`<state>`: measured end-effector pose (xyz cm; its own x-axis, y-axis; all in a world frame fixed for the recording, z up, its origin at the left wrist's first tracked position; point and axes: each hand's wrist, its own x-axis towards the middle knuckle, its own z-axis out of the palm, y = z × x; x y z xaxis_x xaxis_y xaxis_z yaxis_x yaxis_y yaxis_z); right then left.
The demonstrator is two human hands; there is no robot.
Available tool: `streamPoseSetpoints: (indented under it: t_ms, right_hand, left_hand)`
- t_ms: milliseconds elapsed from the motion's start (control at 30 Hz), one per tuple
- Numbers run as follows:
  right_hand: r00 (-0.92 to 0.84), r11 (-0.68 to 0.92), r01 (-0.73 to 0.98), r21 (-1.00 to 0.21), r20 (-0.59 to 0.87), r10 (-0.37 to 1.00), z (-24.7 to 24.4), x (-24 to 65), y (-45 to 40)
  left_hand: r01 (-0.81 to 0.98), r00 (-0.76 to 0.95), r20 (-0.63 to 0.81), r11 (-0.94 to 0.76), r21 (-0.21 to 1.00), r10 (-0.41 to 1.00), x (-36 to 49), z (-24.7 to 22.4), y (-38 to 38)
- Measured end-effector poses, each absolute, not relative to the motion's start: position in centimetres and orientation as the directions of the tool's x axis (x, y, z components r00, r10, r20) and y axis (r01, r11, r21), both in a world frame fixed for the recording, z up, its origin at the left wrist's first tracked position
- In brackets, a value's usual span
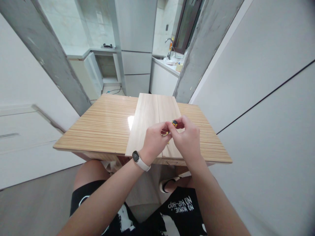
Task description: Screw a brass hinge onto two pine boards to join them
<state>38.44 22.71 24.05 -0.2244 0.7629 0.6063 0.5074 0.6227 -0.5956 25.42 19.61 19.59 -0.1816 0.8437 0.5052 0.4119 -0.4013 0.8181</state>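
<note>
A small yellow and black object (174,123) is pinched in the fingers of my right hand (187,136). My left hand (155,137), with a watch on its wrist, has its fingers closed and touches my right fingertips. Between the left fingers shows a bit of yellow and black with a thin shiny edge, too small to make out. Both hands are just above a pale wooden board (145,114) with a seam down its length. A tiny yellow piece is partly visible on the board below the hands.
The board lies on a striped wooden table (105,121), reaching its front edge. My legs are under the front side. White wall panels stand left and right. Beyond the table are a grey refrigerator (136,29) and a sink counter with a faucet (169,47).
</note>
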Motion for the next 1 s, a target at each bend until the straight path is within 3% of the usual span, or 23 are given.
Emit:
streamPoseSetpoints:
  t_ms: [500,800,1000]
  right_hand:
    - [-0.580,0.586,0.201,-0.785,0.387,0.717,24.6,41.3,25.8]
    - [-0.538,0.548,0.157,-0.822,0.394,0.745,23.6,41.4,26.2]
    - [-0.469,0.606,0.221,-0.764,0.462,0.753,23.9,40.7,25.6]
  left_hand:
    - [0.210,-0.023,0.426,-0.412,0.887,0.904,23.3,19.6,21.0]
    - [0.142,0.085,0.358,-0.367,0.919,0.930,22.6,19.7,21.0]
    - [0.164,0.014,0.373,-0.370,0.914,0.928,22.6,19.7,20.4]
